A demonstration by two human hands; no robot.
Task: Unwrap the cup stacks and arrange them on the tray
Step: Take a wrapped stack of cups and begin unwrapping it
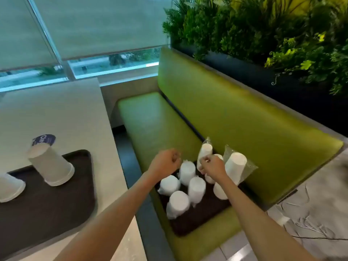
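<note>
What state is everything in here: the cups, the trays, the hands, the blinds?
Table tray: carries two stacks.
Table cup stacks: unwrapped, upside down.
Bench tray: on the green seat, loaded.
Bench cup stacks: in plastic wrap.
Left hand: fingers curled, grip unclear.
Right hand: fingers curled at a wrapped stack, grip blurred.
Blinds: lowered nearly fully.

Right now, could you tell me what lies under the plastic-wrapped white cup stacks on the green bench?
A dark rectangular tray lies under the plastic-wrapped white cup stacks, on the green bench seat. The stacks hide its far edge and most of its surface.
</note>
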